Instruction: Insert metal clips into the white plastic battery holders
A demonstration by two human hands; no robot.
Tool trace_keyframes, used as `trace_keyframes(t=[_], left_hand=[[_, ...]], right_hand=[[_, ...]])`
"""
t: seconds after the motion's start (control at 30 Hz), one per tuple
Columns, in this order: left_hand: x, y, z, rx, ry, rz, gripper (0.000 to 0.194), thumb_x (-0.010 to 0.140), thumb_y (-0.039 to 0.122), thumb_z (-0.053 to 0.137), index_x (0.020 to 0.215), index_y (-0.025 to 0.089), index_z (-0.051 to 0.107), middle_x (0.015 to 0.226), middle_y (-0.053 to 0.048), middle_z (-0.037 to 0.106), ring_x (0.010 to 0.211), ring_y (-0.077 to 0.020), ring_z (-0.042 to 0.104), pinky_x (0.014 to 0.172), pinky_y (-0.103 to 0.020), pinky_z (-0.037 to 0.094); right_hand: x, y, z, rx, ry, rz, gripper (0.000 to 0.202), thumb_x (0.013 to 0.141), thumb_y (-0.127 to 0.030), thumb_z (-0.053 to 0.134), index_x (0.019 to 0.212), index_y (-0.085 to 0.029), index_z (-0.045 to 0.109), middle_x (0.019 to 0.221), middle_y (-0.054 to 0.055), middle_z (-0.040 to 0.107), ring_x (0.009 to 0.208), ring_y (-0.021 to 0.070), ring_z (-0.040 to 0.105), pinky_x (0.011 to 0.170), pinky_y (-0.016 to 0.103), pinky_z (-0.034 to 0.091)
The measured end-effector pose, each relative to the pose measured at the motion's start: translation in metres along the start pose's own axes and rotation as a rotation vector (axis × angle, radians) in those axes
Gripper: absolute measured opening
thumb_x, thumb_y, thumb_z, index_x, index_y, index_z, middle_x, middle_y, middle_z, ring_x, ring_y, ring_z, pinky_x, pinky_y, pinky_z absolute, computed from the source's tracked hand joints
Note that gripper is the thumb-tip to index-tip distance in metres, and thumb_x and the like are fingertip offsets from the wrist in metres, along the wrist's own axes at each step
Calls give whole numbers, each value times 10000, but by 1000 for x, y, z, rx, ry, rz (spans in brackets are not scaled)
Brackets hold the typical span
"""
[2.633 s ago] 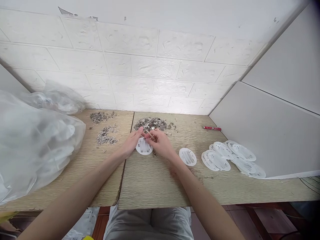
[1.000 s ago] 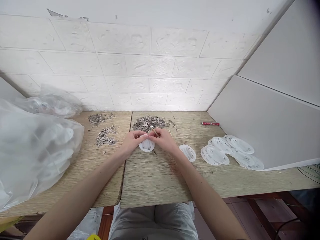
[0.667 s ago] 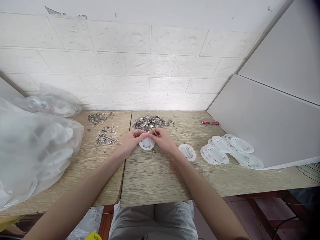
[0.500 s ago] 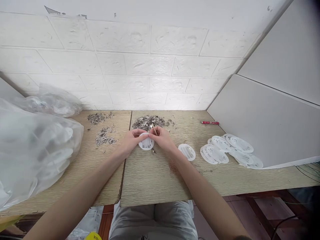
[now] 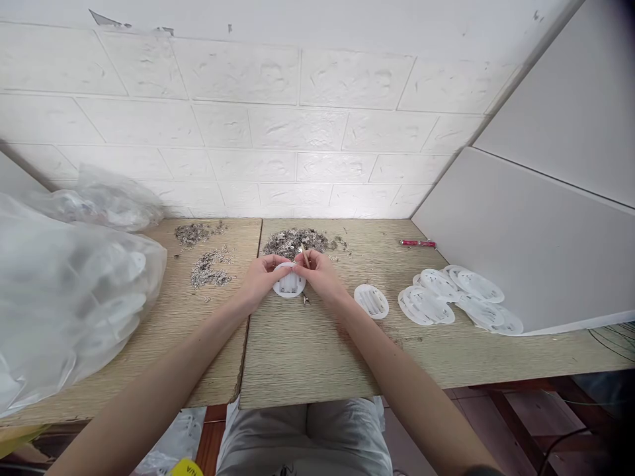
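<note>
A round white plastic battery holder (image 5: 289, 284) with slots across its face is held up in front of me. My left hand (image 5: 261, 279) pinches its left upper edge between thumb and fingers. At the upper right edge, my right hand (image 5: 317, 270) presses its thumb on the holder, and a thin tan stick (image 5: 305, 256) is tucked between its fingers. Whatever lies under the fingertips is hidden. Just behind both hands spreads a pile of small metal contact pieces (image 5: 295, 242). A small metal piece (image 5: 306, 299) lies on the table below the holder.
One white disc (image 5: 371, 301) lies right of my right forearm, and several overlapping discs (image 5: 429, 304) lie farther right. A red pen-like tool (image 5: 417, 244) rests near the panel. Two heaps of small metal parts (image 5: 211, 268) sit left. A large plastic bag (image 5: 79, 304) fills the left side.
The holder has tilted slightly and its slots show more clearly. Both hands keep nearly the same place and hold.
</note>
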State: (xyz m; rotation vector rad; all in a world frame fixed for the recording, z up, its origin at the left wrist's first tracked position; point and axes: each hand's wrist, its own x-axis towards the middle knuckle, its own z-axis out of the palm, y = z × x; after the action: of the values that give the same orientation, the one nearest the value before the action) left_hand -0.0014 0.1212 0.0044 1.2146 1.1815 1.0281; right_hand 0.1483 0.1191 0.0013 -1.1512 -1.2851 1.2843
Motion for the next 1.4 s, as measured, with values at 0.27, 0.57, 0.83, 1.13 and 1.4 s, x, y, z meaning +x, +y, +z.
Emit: trace_keyframes(t=[0.27, 0.57, 0.83, 1.13, 1.4], left_hand=[[1, -3, -2, 13, -5, 40, 380, 591, 422, 794, 811, 145, 655, 760, -50, 664, 670, -156, 593, 606, -275, 445], [1, 1, -2, -152, -47, -9, 364, 625, 360, 793, 899, 148, 682, 844, -60, 690, 729, -162, 618, 664, -295, 472], [0, 10, -1, -505, -302, 4, 369, 739, 229, 746, 1095, 159, 677, 1165, -99, 660, 1109, -203, 593, 1001, -333, 446], [10, 0, -6, -509, -151, 6, 385, 772, 484, 686, 981, 161, 671, 1033, -99, 687, 982, -203, 640, 899, -341, 508], [12, -3, -6, -488, -108, 26, 424, 700, 520, 734, 897, 152, 660, 889, -60, 664, 854, -158, 615, 841, -297, 493]], right_hand=[[0, -2, 0, -124, -17, -104, 186, 710, -331, 618, 795, -179, 551, 675, -40, 450, 622, 101, 411, 551, 228, 364], [0, -9, -3, 35, -36, -62, 192, 705, -329, 637, 809, -179, 578, 749, -12, 533, 656, 110, 472, 578, 241, 394], [9, -5, -11, 301, 83, 119, 214, 715, -336, 680, 819, -209, 542, 765, 12, 576, 674, 137, 546, 615, 277, 459], [2, -10, -11, -492, 19, -169, 240, 899, -250, 425, 821, -173, 638, 795, 24, 651, 688, 136, 545, 687, 277, 402], [0, -7, -12, -692, 30, -314, 186, 862, -211, 549, 903, -190, 729, 899, 55, 699, 759, 163, 584, 705, 289, 417]])
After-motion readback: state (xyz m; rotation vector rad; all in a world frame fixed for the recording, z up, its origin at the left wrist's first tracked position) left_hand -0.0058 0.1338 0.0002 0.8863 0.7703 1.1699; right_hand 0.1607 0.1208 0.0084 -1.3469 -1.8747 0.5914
